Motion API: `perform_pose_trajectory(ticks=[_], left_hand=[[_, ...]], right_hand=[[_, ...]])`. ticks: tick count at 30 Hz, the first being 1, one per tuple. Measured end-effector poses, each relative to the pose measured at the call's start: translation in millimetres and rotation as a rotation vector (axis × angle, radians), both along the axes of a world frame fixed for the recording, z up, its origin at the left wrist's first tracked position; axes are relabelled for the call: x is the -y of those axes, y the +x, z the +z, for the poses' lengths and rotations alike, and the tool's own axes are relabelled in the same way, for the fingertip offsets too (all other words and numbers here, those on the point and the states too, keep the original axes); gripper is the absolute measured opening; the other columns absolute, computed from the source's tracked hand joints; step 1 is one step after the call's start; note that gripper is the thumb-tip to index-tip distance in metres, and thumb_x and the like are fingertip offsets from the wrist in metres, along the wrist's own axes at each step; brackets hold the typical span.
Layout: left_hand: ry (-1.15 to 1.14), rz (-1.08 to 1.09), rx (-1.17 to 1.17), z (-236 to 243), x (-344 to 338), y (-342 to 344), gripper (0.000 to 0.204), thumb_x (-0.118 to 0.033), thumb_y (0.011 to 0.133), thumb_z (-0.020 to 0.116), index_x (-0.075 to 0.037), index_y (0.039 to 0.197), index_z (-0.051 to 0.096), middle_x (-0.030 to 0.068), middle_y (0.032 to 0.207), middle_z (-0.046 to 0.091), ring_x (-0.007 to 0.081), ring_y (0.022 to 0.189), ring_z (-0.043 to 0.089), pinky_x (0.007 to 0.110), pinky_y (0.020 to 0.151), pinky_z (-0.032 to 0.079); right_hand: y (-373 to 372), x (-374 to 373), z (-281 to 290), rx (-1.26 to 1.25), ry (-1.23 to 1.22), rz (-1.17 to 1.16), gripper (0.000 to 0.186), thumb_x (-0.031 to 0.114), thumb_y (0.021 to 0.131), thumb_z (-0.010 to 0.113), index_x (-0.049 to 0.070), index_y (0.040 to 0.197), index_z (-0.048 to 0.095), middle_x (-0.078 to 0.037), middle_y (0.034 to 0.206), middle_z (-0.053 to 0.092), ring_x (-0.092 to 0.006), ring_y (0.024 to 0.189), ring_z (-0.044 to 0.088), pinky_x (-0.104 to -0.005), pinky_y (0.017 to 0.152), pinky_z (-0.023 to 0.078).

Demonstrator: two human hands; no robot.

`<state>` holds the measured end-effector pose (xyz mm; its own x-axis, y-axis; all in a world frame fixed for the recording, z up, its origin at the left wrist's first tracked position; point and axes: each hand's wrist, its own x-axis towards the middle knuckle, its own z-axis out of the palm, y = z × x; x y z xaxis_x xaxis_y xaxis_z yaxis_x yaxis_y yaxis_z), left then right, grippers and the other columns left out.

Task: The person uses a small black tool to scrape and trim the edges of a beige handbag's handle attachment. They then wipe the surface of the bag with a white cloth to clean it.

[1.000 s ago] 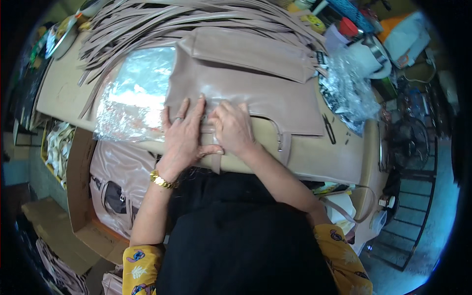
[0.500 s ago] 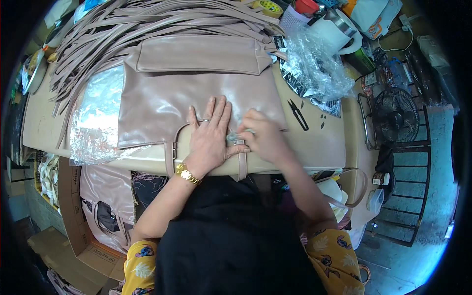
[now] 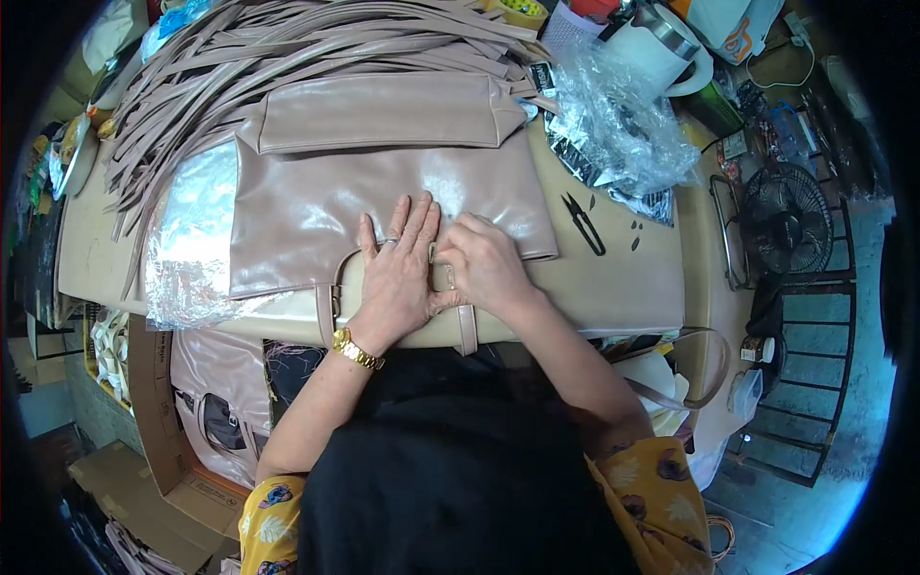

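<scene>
A glossy dusty-pink leather-look bag lies flat across the table, with its straps and buckles at the near edge. My left hand presses flat on that near edge, fingers stretched out and thumb reaching right. Beside it my right hand is closed, its fingertips pinched against the bag next to the left index finger. Whatever they hold is hidden. A buckled strap hangs over the table edge left of my left hand. Another strap end hangs below my right hand.
Black thread snips lie right of the bag, near a few small dark bits. Long pink strips are heaped at the far left. Crumpled clear plastic and a white kettle stand far right. An open carton holds another bag below left.
My right hand has moved slightly left and its blur has gone; a pale bit seen earlier at its fingers is now hidden. My left hand still presses on the bag.
</scene>
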<state>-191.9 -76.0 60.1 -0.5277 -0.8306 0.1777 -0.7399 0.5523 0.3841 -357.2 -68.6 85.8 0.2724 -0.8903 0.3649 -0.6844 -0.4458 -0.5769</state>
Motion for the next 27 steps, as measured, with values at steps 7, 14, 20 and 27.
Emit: perform_pose_trajectory(ticks=[7, 14, 20, 27], left_hand=[[-0.023, 0.015, 0.021, -2.7, -0.1, -2.1, 0.123, -0.077, 0.062, 0.064, 0.0, 0.151, 0.029, 0.0131, 0.16, 0.026, 0.0306, 0.15, 0.019, 0.062, 0.116, 0.004], [-0.027, 0.026, -0.03, 1.8, 1.4, -0.7, 0.123, -0.077, 0.061, 0.065, 0.001, 0.151, 0.029, 0.0138, 0.158, 0.029, 0.0314, 0.148, 0.022, 0.063, 0.115, 0.006], [-0.089, 0.014, -0.006, -4.2, 1.2, -2.3, 0.124, -0.079, 0.062, 0.062, 0.002, 0.15, 0.03, 0.0143, 0.158, 0.03, 0.0314, 0.148, 0.023, 0.062, 0.116, 0.005], [-0.036, 0.016, -0.014, -0.2, 0.3, 1.1, 0.127, -0.079, 0.059, 0.062, 0.002, 0.151, 0.028, 0.0142, 0.159, 0.028, 0.0305, 0.149, 0.02, 0.062, 0.116, 0.004]], right_hand=[[0.8, -6.0, 1.3, -0.044, -0.026, -0.02, 0.006, 0.003, 0.077, 0.064, 0.0, 0.076, 0.059, -0.015, 0.08, 0.056, -0.0366, 0.077, 0.058, -0.0449, 0.071, 0.048], [-23.2, -20.7, 10.9, -0.198, 0.097, 0.0, 0.007, 0.005, 0.076, 0.066, 0.0, 0.078, 0.062, -0.016, 0.082, 0.056, -0.0358, 0.083, 0.058, -0.0431, 0.072, 0.048], [-8.5, -14.4, 7.7, 0.04, 0.184, -0.092, 0.006, 0.003, 0.08, 0.062, 0.0, 0.076, 0.057, -0.017, 0.082, 0.055, -0.0378, 0.082, 0.057, -0.047, 0.074, 0.046], [0.7, -12.8, -7.9, 0.034, 0.025, -0.108, 0.005, 0.003, 0.079, 0.062, 0.0, 0.078, 0.059, -0.017, 0.083, 0.057, -0.0388, 0.08, 0.058, -0.0455, 0.07, 0.047]])
